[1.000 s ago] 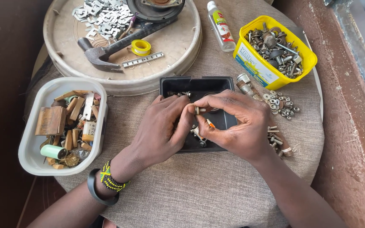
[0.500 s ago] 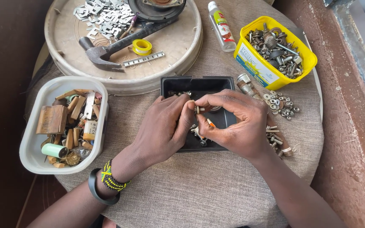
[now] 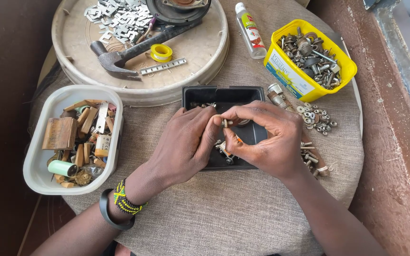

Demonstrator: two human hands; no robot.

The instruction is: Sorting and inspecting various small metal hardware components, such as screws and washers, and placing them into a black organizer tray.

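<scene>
Head view: hardly any change; left hand [image 3: 186,144] and right hand [image 3: 266,140] stay pinched together on small bolt [image 3: 227,123], probably threading nut, over black tray [image 3: 193,95].

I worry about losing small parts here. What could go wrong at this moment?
The small metal part is pinched only by fingertips of the left hand and right hand; it could slip, though the black tray below may catch it. The loose washers lie near the table edge and could roll off.
</scene>
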